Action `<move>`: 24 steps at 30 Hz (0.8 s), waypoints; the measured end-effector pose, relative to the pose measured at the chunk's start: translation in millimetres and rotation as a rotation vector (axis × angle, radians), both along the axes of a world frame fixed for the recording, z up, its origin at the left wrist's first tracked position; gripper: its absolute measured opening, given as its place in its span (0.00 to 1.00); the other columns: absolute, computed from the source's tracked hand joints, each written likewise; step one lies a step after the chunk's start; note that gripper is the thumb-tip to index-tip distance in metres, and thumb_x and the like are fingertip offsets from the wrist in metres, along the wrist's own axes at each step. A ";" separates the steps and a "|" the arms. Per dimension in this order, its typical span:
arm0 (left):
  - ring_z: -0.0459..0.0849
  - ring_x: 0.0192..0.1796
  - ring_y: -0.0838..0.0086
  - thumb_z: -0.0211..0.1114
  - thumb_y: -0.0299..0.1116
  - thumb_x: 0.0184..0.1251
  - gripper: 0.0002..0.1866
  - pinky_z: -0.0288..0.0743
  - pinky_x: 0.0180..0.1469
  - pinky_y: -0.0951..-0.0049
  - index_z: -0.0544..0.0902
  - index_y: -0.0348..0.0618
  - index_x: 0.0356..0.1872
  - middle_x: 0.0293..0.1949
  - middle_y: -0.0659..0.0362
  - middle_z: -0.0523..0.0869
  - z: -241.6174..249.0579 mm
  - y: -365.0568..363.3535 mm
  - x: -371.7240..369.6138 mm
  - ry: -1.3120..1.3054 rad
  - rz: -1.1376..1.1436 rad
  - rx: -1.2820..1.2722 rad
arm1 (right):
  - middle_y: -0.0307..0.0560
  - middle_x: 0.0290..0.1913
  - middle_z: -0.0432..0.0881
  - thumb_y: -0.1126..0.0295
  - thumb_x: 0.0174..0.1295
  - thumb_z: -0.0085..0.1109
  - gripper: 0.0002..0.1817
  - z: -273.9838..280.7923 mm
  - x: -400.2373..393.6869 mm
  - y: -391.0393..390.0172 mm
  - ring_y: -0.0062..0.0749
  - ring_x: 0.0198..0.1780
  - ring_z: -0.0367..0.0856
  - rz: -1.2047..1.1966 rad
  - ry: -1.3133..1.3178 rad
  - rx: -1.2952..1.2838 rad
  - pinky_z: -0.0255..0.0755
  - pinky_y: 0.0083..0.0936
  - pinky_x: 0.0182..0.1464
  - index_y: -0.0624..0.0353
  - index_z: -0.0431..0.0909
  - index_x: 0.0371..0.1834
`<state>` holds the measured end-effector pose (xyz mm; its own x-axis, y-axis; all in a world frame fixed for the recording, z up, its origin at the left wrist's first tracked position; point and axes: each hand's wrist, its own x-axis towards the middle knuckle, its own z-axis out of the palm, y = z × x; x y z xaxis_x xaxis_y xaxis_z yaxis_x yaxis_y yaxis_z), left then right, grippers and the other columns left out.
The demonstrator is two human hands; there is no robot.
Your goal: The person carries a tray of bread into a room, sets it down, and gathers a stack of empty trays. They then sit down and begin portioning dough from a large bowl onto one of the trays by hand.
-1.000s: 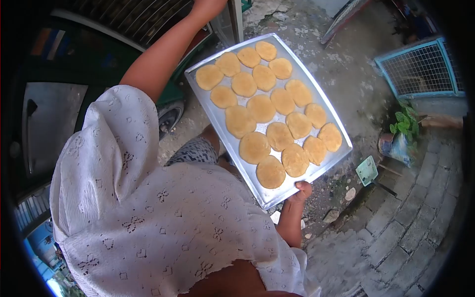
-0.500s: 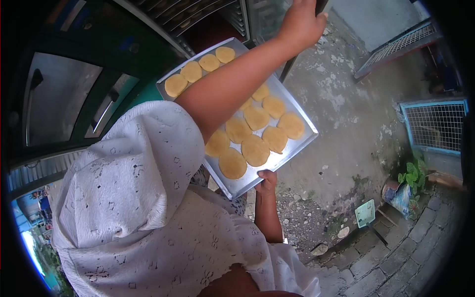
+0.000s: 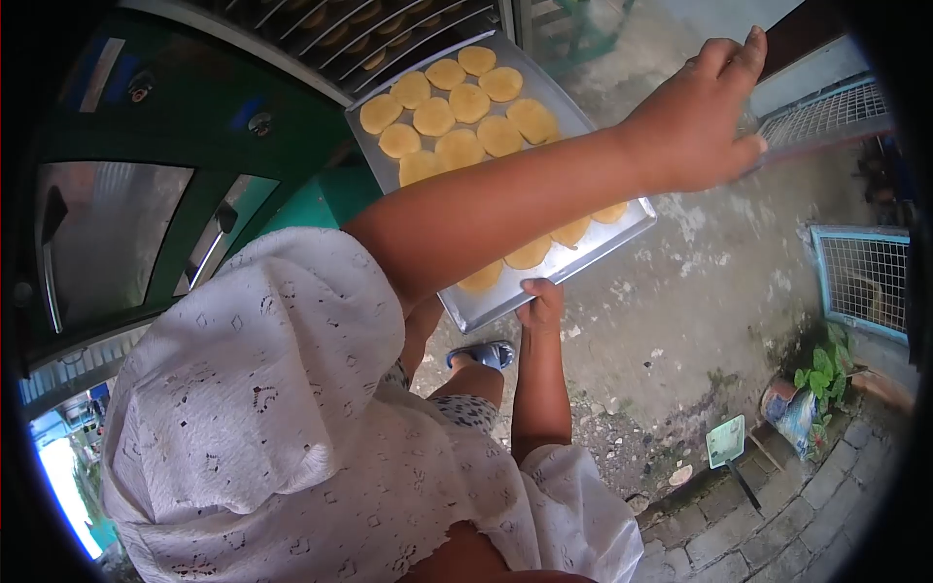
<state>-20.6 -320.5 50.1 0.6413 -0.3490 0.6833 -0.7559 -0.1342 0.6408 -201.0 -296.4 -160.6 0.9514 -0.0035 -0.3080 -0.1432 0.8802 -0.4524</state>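
A metal baking tray [image 3: 595,255] carries rows of flat, round yellow dough pieces [image 3: 434,117]. My right hand [image 3: 541,303] grips its near edge, thumb on top and fingers underneath. The tray's far end lies close to the opening of a rack [image 3: 389,39]. Across the tray stretches my left arm, hiding some of the pieces. My left hand [image 3: 692,121] is empty beyond the tray's right side, thumb and fingers spread, with a fingertip close to a dark brown panel edge [image 3: 812,39].
Left of the tray stands a dark green cabinet [image 3: 107,146] with glazed panels and handles. A blue-framed mesh panel [image 3: 863,282], a potted plant [image 3: 824,374] and a long-handled dustpan [image 3: 726,442] are on the right. My sandalled foot [image 3: 486,356] stands on rough concrete.
My left hand has moved right and down in view, its fingers now spread wider near the brown panel. The tray, in my right hand, sits farther up and right in view.
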 end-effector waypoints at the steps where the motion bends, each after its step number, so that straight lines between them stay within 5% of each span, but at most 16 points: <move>1: 0.68 0.53 0.50 0.62 0.35 0.50 0.44 0.66 0.55 0.64 0.47 0.30 0.64 0.53 0.43 0.62 1.1 0.3 -1.3 0.012 -0.024 -0.004 | 0.50 0.52 0.71 0.77 0.33 0.54 0.39 4.4 4.8 0.6 0.44 0.57 0.68 0.006 -0.009 0.002 0.60 0.37 0.61 0.65 0.58 0.58; 10: 0.70 0.51 0.51 0.62 0.34 0.51 0.45 0.68 0.53 0.64 0.44 0.34 0.66 0.52 0.43 0.63 31.4 -8.3 -39.1 -0.017 -0.064 0.068 | 0.47 0.48 0.73 0.78 0.41 0.52 0.31 1.9 10.5 3.9 0.36 0.49 0.74 0.050 -0.130 -0.016 0.69 0.31 0.52 0.62 0.64 0.55; 13: 0.71 0.51 0.51 0.62 0.34 0.51 0.45 0.69 0.52 0.65 0.43 0.37 0.67 0.53 0.43 0.62 17.2 -9.5 -0.5 0.008 -0.113 0.058 | 0.48 0.54 0.69 0.78 0.39 0.52 0.36 -12.7 49.4 4.1 0.39 0.57 0.67 0.054 -0.007 -0.057 0.61 0.36 0.59 0.64 0.59 0.59; 16: 0.71 0.50 0.52 0.62 0.34 0.51 0.45 0.69 0.52 0.64 0.44 0.37 0.67 0.52 0.44 0.63 18.6 -9.2 -1.5 0.033 -0.160 0.060 | 0.50 0.57 0.68 0.75 0.46 0.53 0.32 -8.8 67.8 6.7 0.36 0.58 0.66 0.026 -0.016 0.011 0.62 0.30 0.57 0.65 0.59 0.60; 24: 0.71 0.50 0.51 0.62 0.33 0.50 0.45 0.69 0.53 0.62 0.45 0.37 0.66 0.53 0.43 0.62 27.0 -5.4 3.6 0.077 -0.188 0.139 | 0.50 0.58 0.67 0.77 0.46 0.51 0.35 -14.6 104.6 57.3 0.35 0.59 0.64 0.132 0.040 -0.182 0.60 0.28 0.58 0.64 0.56 0.63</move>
<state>-17.0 -325.9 77.1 0.6047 -0.5541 0.5721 -0.7255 -0.0870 0.6826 -96.4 -239.1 -175.2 0.9342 0.0609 -0.3514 -0.2726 0.7574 -0.5933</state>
